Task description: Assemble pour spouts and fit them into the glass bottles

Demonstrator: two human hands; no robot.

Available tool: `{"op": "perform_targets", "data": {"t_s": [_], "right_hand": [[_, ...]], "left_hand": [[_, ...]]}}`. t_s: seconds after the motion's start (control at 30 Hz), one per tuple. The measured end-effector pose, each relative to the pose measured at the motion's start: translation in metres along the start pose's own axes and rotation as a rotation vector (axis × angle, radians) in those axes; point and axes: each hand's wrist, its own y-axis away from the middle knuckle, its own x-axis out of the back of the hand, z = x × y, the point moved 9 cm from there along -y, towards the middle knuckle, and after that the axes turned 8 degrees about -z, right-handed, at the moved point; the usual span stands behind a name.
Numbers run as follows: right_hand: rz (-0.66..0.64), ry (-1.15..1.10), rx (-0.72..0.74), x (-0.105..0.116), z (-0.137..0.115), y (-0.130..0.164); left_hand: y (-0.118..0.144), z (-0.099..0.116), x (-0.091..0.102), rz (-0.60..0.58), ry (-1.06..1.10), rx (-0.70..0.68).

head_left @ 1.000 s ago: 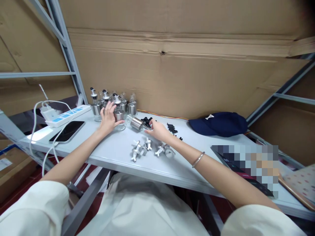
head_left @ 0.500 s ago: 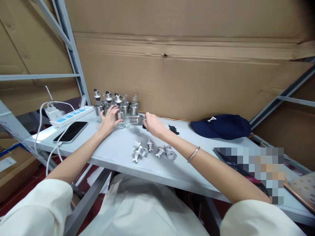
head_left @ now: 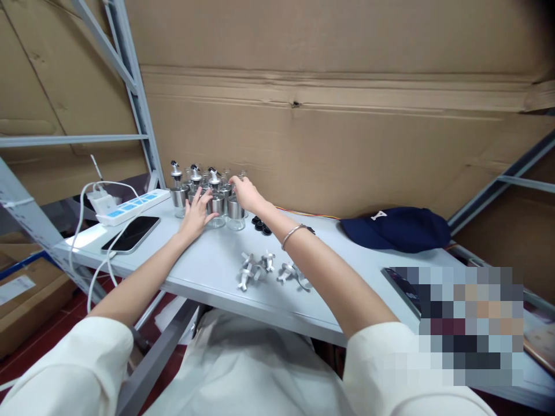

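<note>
My right hand (head_left: 246, 194) has its fingers closed round the top of a glass bottle (head_left: 236, 210) with a metal band, which stands upright at the front right of a bottle cluster. The fingers hide the bottle's neck. Beside it, my left hand (head_left: 198, 214) rests with fingers spread against a bottle fitted with a spout (head_left: 215, 203). Another bottle with a metal pourer (head_left: 177, 193) stands at the cluster's left end. Several metal pourer spouts (head_left: 246, 275) lie loose near the table's front edge. Black caps (head_left: 261, 225) sit right of the bottles.
A white power strip (head_left: 134, 207) with cables and a phone (head_left: 131, 234) lie at the left of the table (head_left: 191, 263). Toward the right is a dark blue cap (head_left: 396, 230). Cardboard (head_left: 338, 144) stands behind, and metal shelf posts (head_left: 145, 124) frame the sides.
The bottle in my right hand was lying sideways and now stands upright by the others. My right hand has moved left and up. My left hand has hardly moved on its bottle.
</note>
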Motion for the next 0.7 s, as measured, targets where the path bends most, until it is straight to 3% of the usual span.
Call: {"op": "perform_targets", "data": {"t_s": [0.27,0.43,0.53,0.63,0.7], "right_hand": [[0.002,-0.018,0.029,-0.003,-0.001,-0.005],[0.008,-0.094,0.087,0.002,0.002,0.006],[0.015,-0.138,0.18,0.019,-0.003,0.033],[0.067,-0.134,0.316,0.047,-0.015,0.081],[0.02,-0.138,0.323,0.056,-0.015,0.116]], "left_hand": [[-0.001,-0.003,-0.001,0.002,-0.046,-0.001],[-0.001,-0.001,-0.001,0.001,-0.057,0.003],[0.0,0.01,0.012,0.051,-0.017,-0.001],[0.012,0.032,0.035,0.125,0.101,0.021],[0.026,0.06,0.038,0.018,0.258,-0.032]]}}
